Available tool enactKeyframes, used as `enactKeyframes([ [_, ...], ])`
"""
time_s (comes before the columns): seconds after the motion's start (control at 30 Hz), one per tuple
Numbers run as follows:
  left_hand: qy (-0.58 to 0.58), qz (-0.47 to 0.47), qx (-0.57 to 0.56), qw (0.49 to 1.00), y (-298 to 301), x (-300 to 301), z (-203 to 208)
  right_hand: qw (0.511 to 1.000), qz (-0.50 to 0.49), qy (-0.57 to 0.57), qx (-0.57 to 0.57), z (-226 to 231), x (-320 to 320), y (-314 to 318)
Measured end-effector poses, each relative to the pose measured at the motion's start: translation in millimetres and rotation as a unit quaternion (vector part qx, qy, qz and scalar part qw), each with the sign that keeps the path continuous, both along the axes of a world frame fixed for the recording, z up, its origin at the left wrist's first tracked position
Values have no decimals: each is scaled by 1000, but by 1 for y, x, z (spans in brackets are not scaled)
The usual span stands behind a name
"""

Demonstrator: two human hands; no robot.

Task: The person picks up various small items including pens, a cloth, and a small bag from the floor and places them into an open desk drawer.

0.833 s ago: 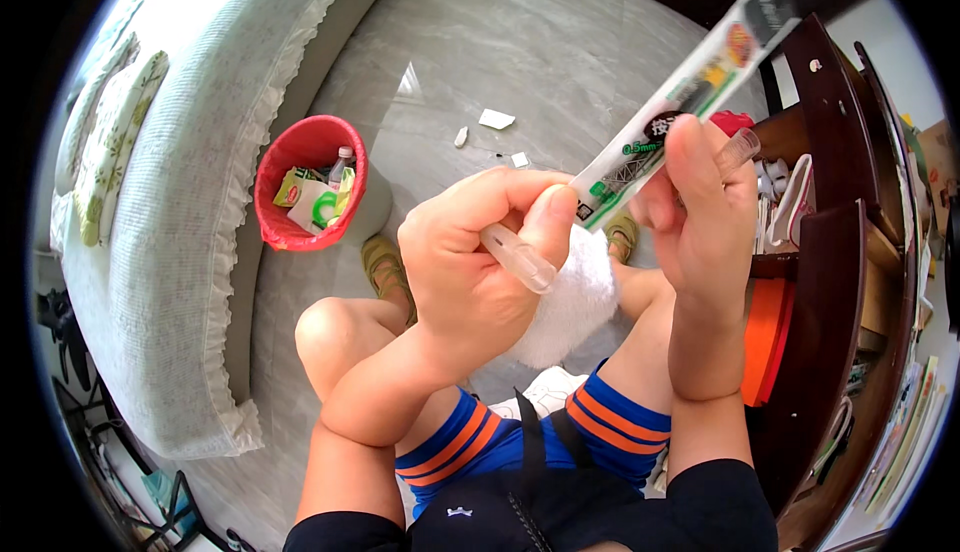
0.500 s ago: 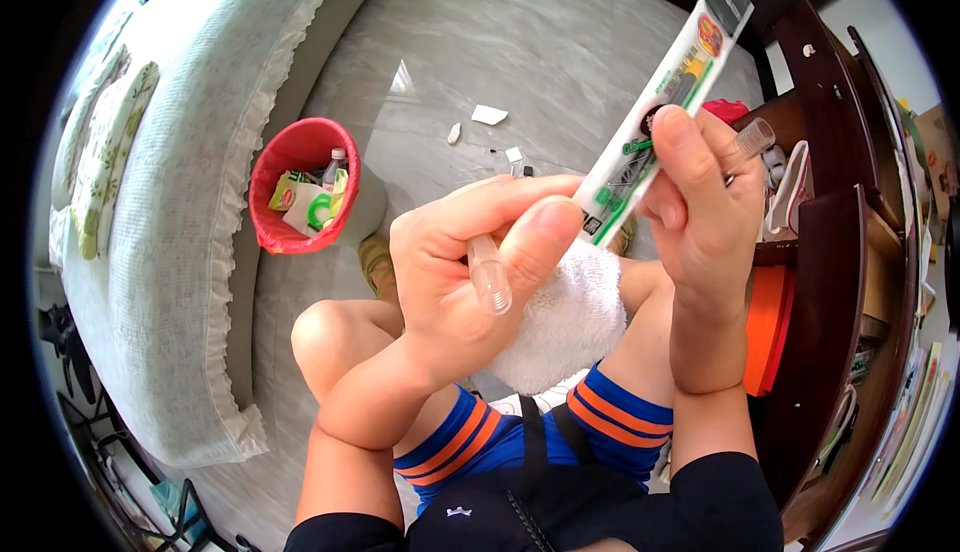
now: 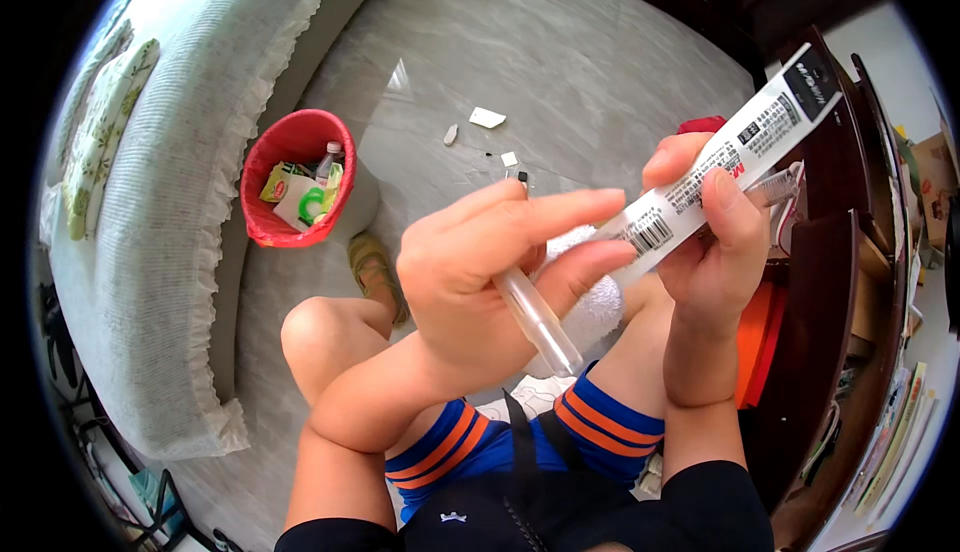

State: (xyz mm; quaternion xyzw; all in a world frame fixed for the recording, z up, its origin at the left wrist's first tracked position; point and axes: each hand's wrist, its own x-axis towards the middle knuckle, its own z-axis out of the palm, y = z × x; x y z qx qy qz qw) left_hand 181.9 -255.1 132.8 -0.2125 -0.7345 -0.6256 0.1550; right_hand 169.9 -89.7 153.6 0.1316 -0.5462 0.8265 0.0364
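Note:
My right hand pinches a long, narrow pen refill packet, white with a black top end and a barcode side facing up. A short clear ribbed tube, apparently a pen part, sticks out beyond the right fingers. In the curled fingers of my left hand lies a clear pen barrel, pointing down toward my lap. The left index finger and thumb are stretched to either side of the packet's lower end; whether they press on it I cannot tell. A white towel lies behind the hands, partly hidden.
A bin with a red liner holding wrappers and a bottle stands at the left, beside a covered sofa. A white scrap and several small bits lie on the grey floor. Dark open drawers line the right.
The packet has been turned over, from its printed green side to its barcode side, and now tilts further right and lower. The left finger and thumb have spread apart at its end.

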Motion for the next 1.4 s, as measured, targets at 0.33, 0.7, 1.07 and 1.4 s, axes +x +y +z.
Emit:
enactKeyframes([
  [0.33,-32,-21,18,999,-2,-2,2,998,27,44,27,-10,-5,1],
  [0.7,-24,9,15,1000,2,-4,-4,988,-36,12,149,-5,-1,1],
  [1.07,-30,39,-5,999,6,-8,-13,969,-25,46,240,4,5,7],
  [1.4,-178,1,81,981,9,-5,-19,997,33,27,-69,-11,-11,8],
])
